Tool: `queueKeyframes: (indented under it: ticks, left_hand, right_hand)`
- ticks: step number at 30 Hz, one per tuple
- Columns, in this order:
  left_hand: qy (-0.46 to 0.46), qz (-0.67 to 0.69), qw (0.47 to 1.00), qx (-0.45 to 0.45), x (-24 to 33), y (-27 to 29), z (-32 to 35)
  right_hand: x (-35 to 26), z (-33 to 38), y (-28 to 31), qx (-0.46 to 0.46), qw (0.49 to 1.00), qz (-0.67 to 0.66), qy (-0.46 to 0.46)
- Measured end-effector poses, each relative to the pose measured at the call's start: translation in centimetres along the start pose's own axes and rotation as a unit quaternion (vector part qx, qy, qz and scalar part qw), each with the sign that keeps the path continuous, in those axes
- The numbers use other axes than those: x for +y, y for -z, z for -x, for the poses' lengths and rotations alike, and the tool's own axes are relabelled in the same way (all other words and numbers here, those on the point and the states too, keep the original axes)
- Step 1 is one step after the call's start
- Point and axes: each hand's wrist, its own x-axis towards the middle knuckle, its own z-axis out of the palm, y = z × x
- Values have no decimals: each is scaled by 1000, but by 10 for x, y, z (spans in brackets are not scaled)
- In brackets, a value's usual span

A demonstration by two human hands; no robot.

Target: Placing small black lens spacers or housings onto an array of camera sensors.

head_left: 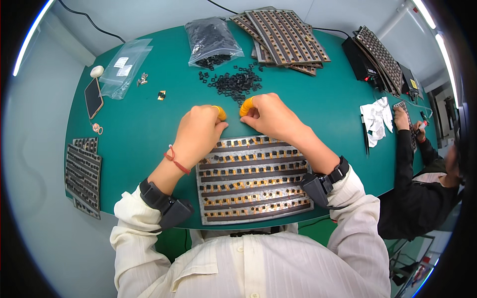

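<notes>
My left hand [199, 125] hovers over the far left edge of a metal tray [253, 175], its thumb and yellow-covered forefinger closed together. My right hand [271, 116], with yellow finger covers too, is closed in a similar pinch just beyond the tray's far edge. Whatever either hand may hold is too small or hidden to make out. Rows of small black square pieces sit on gold-coloured parts along the tray, between dark strips. Just beyond my right fingertips lies a loose pile of small black square pieces [237, 82].
Behind the pile stands a clear bag [211, 39] of black pieces, beside stacked trays [288, 37]. More trays [84, 174], a phone [93, 98] and flat plastic bags [124, 69] lie left. Right are crumpled white paper [376, 118], tweezers [365, 135] and a co-worker's hands [401, 119].
</notes>
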Motion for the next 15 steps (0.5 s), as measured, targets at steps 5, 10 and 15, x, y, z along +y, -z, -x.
queueKeyframes:
  ticks: [5,10,15]
  left_hand:
    - [62,5,998,-20,5,3,-3]
    - [32,50,998,-36,14,10,12]
    - [-98,84,989,-73,39,8,67]
  right_hand:
    - [-2,-2,1,-7,1000,-3,-18]
    - [1,13,-1,33,997,51,48]
    - [-15,63,26,38,999,-3,23]
